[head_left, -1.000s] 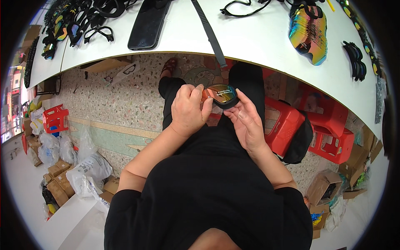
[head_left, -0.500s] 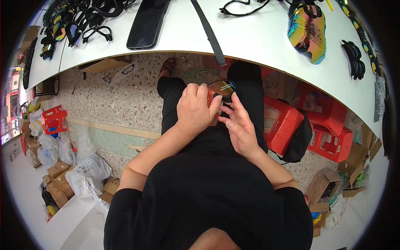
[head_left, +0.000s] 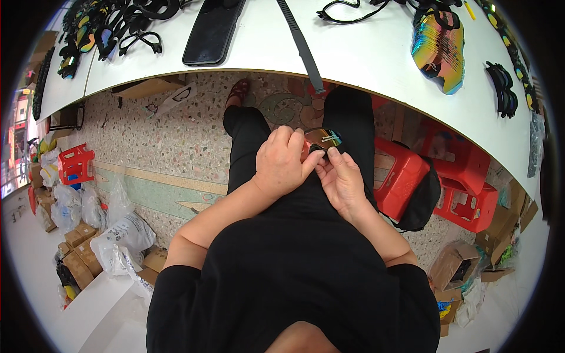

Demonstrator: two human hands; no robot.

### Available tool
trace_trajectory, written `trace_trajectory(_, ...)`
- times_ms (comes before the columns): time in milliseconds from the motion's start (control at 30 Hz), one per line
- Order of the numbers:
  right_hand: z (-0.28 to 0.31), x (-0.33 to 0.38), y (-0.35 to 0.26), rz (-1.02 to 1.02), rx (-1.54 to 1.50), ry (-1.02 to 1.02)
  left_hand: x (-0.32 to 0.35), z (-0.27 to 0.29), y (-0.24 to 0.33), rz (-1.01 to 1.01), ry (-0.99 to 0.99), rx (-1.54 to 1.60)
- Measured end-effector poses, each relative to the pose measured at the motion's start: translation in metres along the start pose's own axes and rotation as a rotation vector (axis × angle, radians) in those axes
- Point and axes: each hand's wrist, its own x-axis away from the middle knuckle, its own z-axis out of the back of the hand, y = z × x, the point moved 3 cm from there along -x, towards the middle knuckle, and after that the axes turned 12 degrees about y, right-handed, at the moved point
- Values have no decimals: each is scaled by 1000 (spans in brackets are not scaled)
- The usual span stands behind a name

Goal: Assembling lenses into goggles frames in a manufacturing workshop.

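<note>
Above the lap (head_left: 309, 199), near side of the worktop (head_left: 365, 53), goggles (head_left: 325, 137) lie roughly left to right, lens turned upward. The exposed right end shows a mirrored, amber-to-teal surface with pale print and a dark near rim. The left hand (head_left: 281, 163) has its grip closed on the left end, hiding it; the right hand (head_left: 341, 179) keeps a narrow grip at the near rim, its hold impossible to tell.

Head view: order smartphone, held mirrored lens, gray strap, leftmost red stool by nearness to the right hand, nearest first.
1. held mirrored lens, just ahead
2. gray strap, farther ahead
3. smartphone, ahead-left
4. leftmost red stool, far left
</note>
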Motion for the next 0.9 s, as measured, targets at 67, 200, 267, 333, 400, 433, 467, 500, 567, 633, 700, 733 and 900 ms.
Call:
trace_trajectory(67, 0, 1, 0, 87, 56, -24, -1, 0, 2, -25, 24, 1)
trace_trajectory(200, -1, 4, -3, 278, 121, -124, -1, 1, 5, -42, 38, 37)
trace_trajectory(267, -3, 6, -4, 284, 135, -132, -1, 1, 6, -53, 52, 48)
trace_trajectory(333, -7, 8, -4, 294, 154, -141, 1, 1, 6, -76, 44, 54)
trace_trajectory(400, -8, 6, -4, 305, 179, -82, 2, 0, 8, -77, 43, 52)
trace_trajectory(433, -9, 5, -4, 304, 179, -82, 2, -1, 9, -79, 41, 50)
trace_trajectory(467, -9, 5, -4, 309, 194, -76, 2, 0, 9, -79, 40, 50)
trace_trajectory(500, -8, 4, -4, 315, 209, -71, 2, 0, 9, -77, 34, 41)
trace_trajectory(567, -6, 4, -2, 316, 216, -57, 2, 0, 9, -76, 27, 33)
trace_trajectory(633, -6, 4, -1, 319, 224, -46, 3, 0, 9, -79, 29, 32)
trace_trajectory(700, -9, 6, -1, 335, 230, -56, 3, -1, 8, -80, 33, 30)
trace_trajectory(733, -11, 7, -1, 335, 230, -56, 3, -1, 8, -82, 37, 27)
trace_trajectory(900, -10, 7, 0, 347, 230, -60, 3, 0, 9, -65, 13, 26)
